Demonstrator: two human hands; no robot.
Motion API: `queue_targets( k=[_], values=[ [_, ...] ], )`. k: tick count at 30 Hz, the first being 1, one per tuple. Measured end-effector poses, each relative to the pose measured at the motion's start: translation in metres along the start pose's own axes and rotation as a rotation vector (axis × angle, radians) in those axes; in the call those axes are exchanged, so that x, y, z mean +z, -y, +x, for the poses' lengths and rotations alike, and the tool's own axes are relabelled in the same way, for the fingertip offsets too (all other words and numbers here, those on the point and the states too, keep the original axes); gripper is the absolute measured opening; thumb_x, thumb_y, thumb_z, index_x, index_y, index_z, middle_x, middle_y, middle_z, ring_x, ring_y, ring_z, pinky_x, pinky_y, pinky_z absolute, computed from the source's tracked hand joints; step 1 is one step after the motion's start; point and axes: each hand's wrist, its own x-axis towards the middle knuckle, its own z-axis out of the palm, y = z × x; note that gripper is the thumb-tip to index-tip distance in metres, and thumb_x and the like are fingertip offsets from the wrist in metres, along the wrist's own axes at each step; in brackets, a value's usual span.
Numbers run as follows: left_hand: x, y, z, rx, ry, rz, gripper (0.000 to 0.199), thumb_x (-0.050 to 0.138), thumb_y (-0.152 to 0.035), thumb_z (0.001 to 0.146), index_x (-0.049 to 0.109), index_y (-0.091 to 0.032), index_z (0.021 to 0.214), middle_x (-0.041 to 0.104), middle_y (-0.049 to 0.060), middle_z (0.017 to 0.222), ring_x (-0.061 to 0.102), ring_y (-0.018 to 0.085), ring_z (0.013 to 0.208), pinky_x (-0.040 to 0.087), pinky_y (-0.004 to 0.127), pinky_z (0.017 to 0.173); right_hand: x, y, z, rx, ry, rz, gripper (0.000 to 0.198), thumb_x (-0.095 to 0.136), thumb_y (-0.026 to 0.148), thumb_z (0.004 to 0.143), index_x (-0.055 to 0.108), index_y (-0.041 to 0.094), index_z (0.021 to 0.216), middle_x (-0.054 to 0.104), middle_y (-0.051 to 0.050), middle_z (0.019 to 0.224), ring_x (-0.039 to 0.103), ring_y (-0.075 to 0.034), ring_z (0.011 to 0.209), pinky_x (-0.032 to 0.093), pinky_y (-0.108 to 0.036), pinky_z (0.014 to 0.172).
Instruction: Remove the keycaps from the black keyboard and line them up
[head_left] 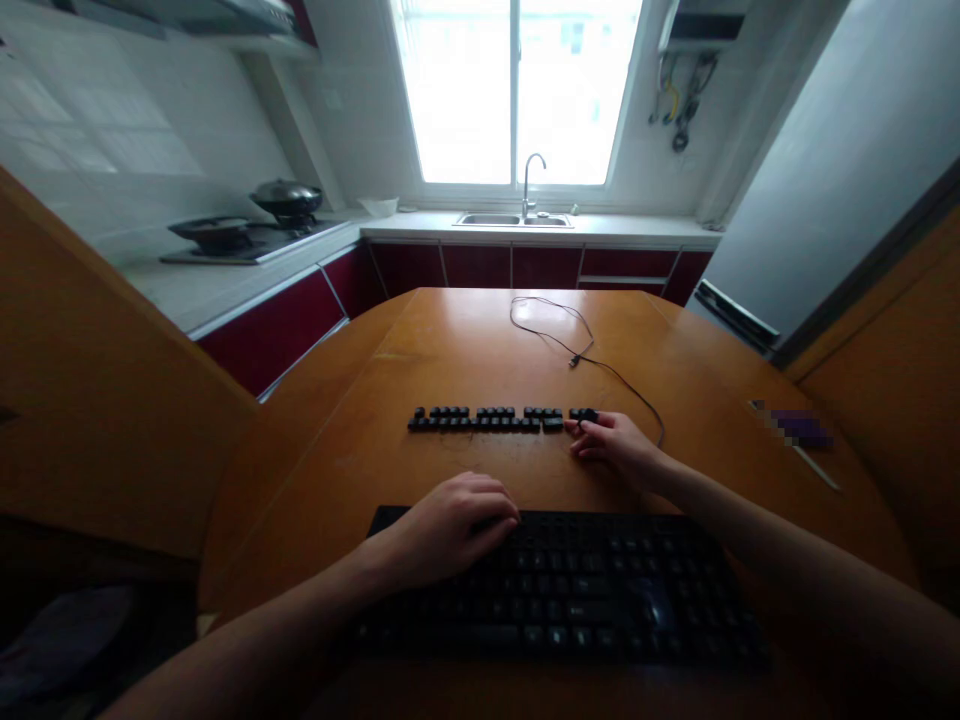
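The left hand [466,520], loosely curled, lies over the computer keyboard [585,585]. Beyond the keyboard, the right hand's [616,445] bent fingers meet two keycap rows [487,424]; whether they pinch one, I cannot tell.

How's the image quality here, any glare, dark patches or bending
In the head view, the window is blown out white; the tabletop's far end catches glare; the nearer keyboard is dim, its legends hard to read; the fridge slants, probably wide-angle distortion.
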Motion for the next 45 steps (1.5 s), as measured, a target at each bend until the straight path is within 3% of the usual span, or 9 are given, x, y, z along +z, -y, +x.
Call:
queue_targets(
  k=[7,13,18,21,25,29,34,39,45],
  values=[
    [0.0,-0.001,0.0,0.015,0.018,0.024,0.023,0.051,-0.027,0.101,0.072,-0.018,0.098,0.071,0.006,0.094,0.065,0.017,0.088,0.049,0.03,0.084,0.001,-0.003,0.002,-0.039,0.008,-0.012,0.009,0.065,0.015,0.091,0.067,0.013,0.082,0.074,-0.013,0.094,0.071,-0.015,0.066,0.06,-0.024,0.057],
    [0.0,0.001,0.0,0.006,0.026,0.02,0.023,0.052,-0.028,0.101,0.072,-0.018,0.099,0.072,0.005,0.095,0.066,0.016,0.089,0.05,0.029,0.084,-0.012,0.015,-0.01,-0.093,0.06,-0.061,0.014,0.067,0.026,0.09,0.071,0.012,0.088,0.074,-0.015,0.107,0.07,-0.015,0.072,0.057,-0.024,0.062],
    [0.002,0.005,0.001,-0.014,0.036,-0.021,0.022,0.053,-0.03,0.1,0.072,-0.019,0.101,0.072,0.005,0.099,0.066,0.016,0.091,0.051,0.028,0.085,-0.034,0.035,-0.039,-0.339,0.105,-0.294,0.03,0.072,0.042,0.084,0.071,0.013,0.08,0.072,-0.008,0.077,0.065,-0.015,0.067,0.053,-0.027,0.063],
    [0.003,0.008,0.002,-0.01,0.035,-0.043,0.022,0.053,-0.03,0.1,0.072,-0.019,0.103,0.072,0.005,0.1,0.067,0.016,0.092,0.052,0.028,0.085,-0.04,0.037,-0.067,-0.447,0.197,-0.506,0.027,0.067,0.04,0.088,0.07,0.013,0.083,0.07,-0.006,0.075,0.063,-0.016,0.067,0.051,-0.029,0.064],
    [0.004,0.013,0.004,-0.005,0.036,-0.066,0.022,0.054,-0.03,0.1,0.073,-0.02,0.103,0.073,0.005,0.1,0.067,0.016,0.091,0.052,0.028,0.084,-0.037,0.026,-0.098,-0.458,0.313,-0.704,0.022,0.059,0.032,0.094,0.07,0.014,0.088,0.07,-0.005,0.081,0.063,-0.017,0.074,0.05,-0.029,0.068],
    [0.005,0.018,0.006,-0.04,0.038,-0.098,0.024,0.054,-0.033,0.1,0.073,-0.019,0.101,0.073,0.005,0.098,0.067,0.016,0.089,0.052,0.028,0.081,-0.033,0.017,-0.108,-0.492,0.421,-0.851,0.021,0.055,0.026,0.096,0.067,0.015,0.083,0.066,-0.003,0.076,0.058,-0.015,0.072,0.046,-0.028,0.066],
    [0.004,0.022,0.007,-0.06,0.03,-0.118,0.026,0.053,-0.035,0.1,0.073,-0.018,0.1,0.073,0.005,0.096,0.067,0.016,0.088,0.052,0.028,0.08,-0.024,0.019,-0.116,-0.668,0.551,-0.97,0.018,0.055,0.018,0.094,0.062,0.017,0.078,0.065,-0.004,0.084,0.058,-0.015,0.076,0.046,-0.028,0.072],
    [0.006,0.026,0.008,-0.065,0.033,-0.117,0.025,0.055,-0.035,0.099,0.074,-0.018,0.1,0.073,0.006,0.096,0.067,0.017,0.089,0.052,0.029,0.083,-0.017,0.017,-0.119,-0.686,0.392,-1.126,0.02,0.054,0.018,0.095,0.059,0.017,0.076,0.064,-0.005,0.077,0.056,-0.015,0.069,0.04,-0.028,0.066],
    [0.007,0.025,0.008,-0.064,0.049,-0.135,0.027,0.054,-0.036,0.099,0.073,-0.017,0.1,0.073,0.007,0.097,0.067,0.017,0.09,0.053,0.029,0.084,-0.014,0.005,-0.108,-0.619,0.322,-1.065,0.02,0.054,0.022,0.095,0.055,0.018,0.075,0.06,-0.001,0.068,0.05,-0.012,0.06,0.034,-0.026,0.059]
  ],
)
